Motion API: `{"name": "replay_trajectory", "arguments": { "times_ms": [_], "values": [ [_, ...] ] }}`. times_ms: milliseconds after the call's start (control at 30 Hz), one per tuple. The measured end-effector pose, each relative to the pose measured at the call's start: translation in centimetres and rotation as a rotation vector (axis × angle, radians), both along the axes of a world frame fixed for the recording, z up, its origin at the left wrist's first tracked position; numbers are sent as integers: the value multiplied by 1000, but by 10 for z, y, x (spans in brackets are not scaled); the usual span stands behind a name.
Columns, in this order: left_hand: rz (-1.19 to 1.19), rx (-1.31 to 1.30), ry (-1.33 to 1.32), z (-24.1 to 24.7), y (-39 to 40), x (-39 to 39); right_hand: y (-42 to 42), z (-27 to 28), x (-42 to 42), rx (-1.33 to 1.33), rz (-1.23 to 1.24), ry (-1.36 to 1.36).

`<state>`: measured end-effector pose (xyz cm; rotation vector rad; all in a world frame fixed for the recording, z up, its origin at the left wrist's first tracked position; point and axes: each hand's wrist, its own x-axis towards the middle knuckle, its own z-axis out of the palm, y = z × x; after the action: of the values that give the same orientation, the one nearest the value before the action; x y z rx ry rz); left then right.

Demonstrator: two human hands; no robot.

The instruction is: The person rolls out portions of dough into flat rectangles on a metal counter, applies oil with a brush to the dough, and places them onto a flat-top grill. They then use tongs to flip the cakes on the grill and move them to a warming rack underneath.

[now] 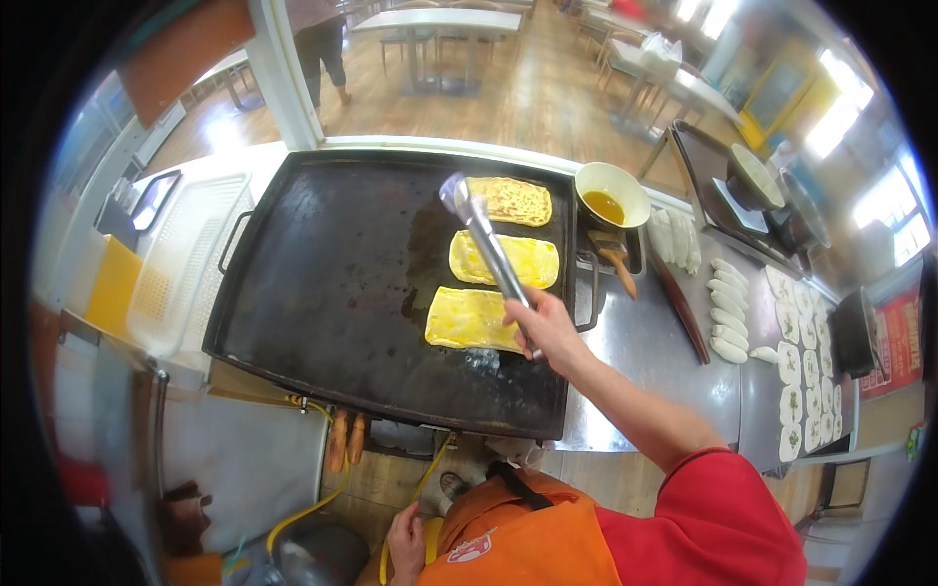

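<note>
My right hand [546,329] grips a pair of metal tongs [492,245] by the near end, over the right part of a large black griddle [330,271]. The tongs' far end is blurred, near the left edge of a browned flatbread [513,201]. Below that lie two paler flatbreads, a middle one [538,261] and a near one [465,319], both yellow and shiny on top; the tongs and hand cover part of each. My left hand [407,544] hangs low beside the orange apron, near a yellow hose; nothing shows in it.
Right of the griddle are a bowl of yellow-brown liquid [612,201], a wooden-handled brush [619,264], a rolling pin [678,308], dough rolls [728,311] and filled dough pieces [791,403]. A white plastic basket [183,264] stands left. A person [322,51] stands beyond the counter.
</note>
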<state>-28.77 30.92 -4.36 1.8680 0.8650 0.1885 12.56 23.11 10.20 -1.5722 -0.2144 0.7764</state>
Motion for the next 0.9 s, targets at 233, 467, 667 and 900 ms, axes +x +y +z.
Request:
{"name": "replay_trajectory", "arguments": {
  "times_ms": [233, 467, 667, 900],
  "values": [
    [-11, 20, 78, 1, 3, -8, -61, 20, -11, -12, -73, 113],
    [-95, 21, 39, -2, 16, 4, -112, 56, -80, 14, -323, 380],
    [-152, 17, -28, 2, 27, 7, -110, 68, -95, -10, -359, 483],
    [-105, -6, 47, -8, 27, -35, -100, 28, -78, 96, -383, 546]
  ]
}}
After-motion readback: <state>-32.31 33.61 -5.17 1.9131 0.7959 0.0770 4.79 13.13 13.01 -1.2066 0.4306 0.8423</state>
